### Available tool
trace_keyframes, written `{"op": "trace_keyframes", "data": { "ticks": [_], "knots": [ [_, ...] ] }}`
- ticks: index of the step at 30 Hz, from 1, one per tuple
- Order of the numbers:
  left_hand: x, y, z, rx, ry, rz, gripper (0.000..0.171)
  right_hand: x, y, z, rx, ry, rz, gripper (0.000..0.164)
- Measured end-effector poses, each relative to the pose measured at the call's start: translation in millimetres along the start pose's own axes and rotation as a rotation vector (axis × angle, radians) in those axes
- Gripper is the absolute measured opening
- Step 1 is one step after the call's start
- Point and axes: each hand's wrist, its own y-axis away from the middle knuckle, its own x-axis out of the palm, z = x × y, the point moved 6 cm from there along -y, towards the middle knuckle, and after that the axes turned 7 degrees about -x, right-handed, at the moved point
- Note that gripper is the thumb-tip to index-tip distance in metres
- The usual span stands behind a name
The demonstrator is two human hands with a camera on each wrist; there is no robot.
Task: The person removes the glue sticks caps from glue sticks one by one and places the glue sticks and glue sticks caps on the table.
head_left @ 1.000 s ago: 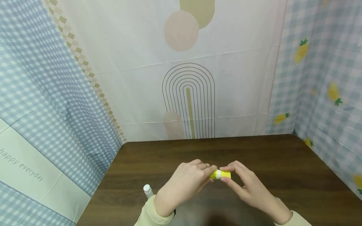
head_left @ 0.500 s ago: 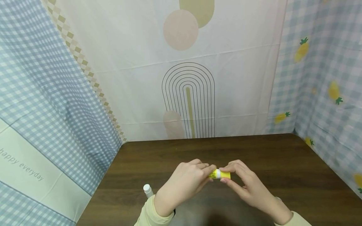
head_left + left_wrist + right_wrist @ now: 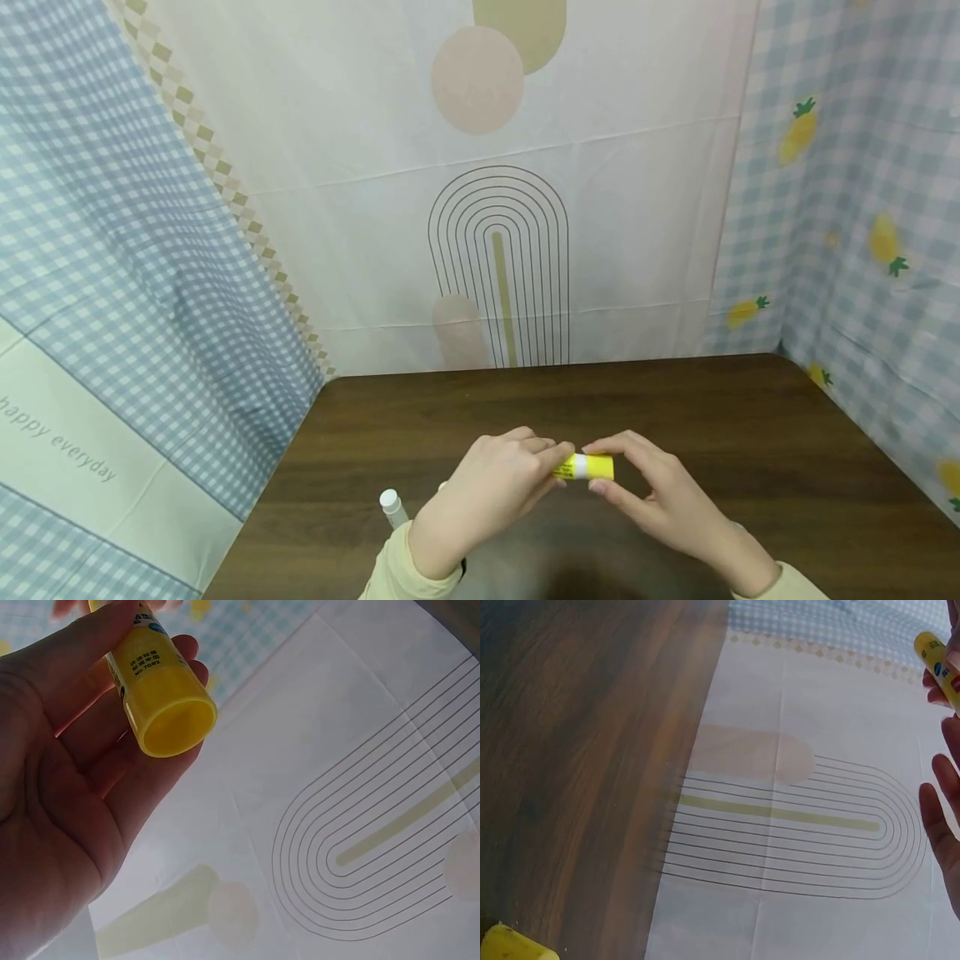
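A yellow glue stick (image 3: 592,467) with a white band lies almost level above the table. My left hand (image 3: 498,475) grips its left part between thumb and fingers. The left wrist view shows printed text on the glue stick (image 3: 154,667) and a hollow round end facing the camera. At the yellow right end, my right hand (image 3: 667,496) has its thumb and index finger spread around the tube, with a slim gap showing. In the right wrist view, fingers of the right hand (image 3: 946,802) extend below the glue stick (image 3: 934,656).
A white-capped tube (image 3: 392,504) is on the brown wooden table (image 3: 420,408), partly hidden behind the left forearm. In the right wrist view, a yellow object (image 3: 514,945) is cut off at the lower left corner. Patterned curtains (image 3: 360,250) surround the table.
The right thumb and index finger have come off the yellow end and spread slightly apart. The left hand keeps its grip on the glue stick almost in place.
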Motion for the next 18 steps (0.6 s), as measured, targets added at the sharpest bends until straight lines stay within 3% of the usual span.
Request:
{"op": "trace_keyframes", "data": {
  "ticks": [2,8,18],
  "knots": [
    [0.3,-0.4,-1.0,0.006,0.002,-0.003,0.031,0.4,0.4,0.1,0.018,0.002,0.001,0.031],
    [1.0,-0.6,-0.2,-0.003,-0.010,0.001,0.034,-1.7,-2.0,1.6,-0.035,-0.005,-0.038,0.031],
    [2.3,-0.1,0.2,-0.001,-0.015,0.008,0.032,-1.7,-0.1,-0.4,0.004,0.003,-0.024,0.040]
  ]
}}
